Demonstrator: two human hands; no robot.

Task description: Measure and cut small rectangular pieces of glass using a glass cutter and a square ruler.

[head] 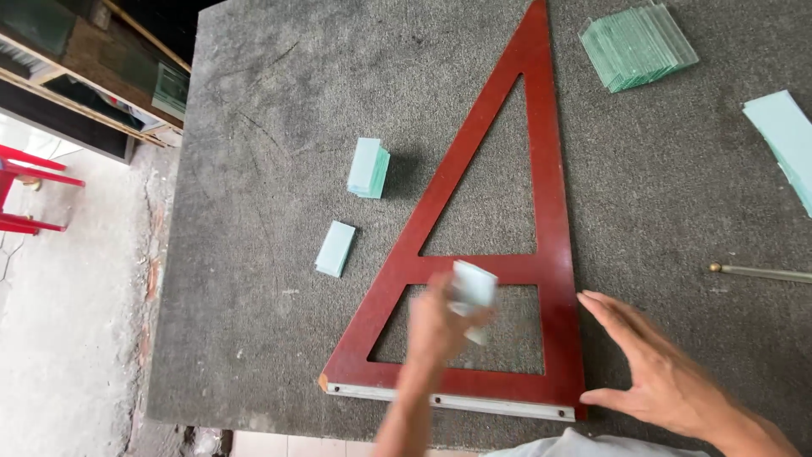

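Observation:
A large dark-red triangular square (pixel 554 203) with a metal base strip lies on the grey felt table (pixel 254 127). My left hand (pixel 436 326), blurred by motion, hovers over its lower opening and grips a small pale-green glass piece (pixel 472 288). Resting flat on the felt with fingers spread, my right hand (pixel 651 364) touches the right edge of the triangle near its bottom corner. Two small stacks of glass pieces, an upper stack (pixel 369 167) and a lower stack (pixel 336 248), lie left of the triangle.
A fanned pile of glass rectangles (pixel 639 44) sits at the top right, and a pale glass sheet stack (pixel 787 140) lies at the right edge. A thin rod-like tool with a brass tip (pixel 761 272) lies right. Beyond the table's left edge are concrete floor and red furniture (pixel 25 190).

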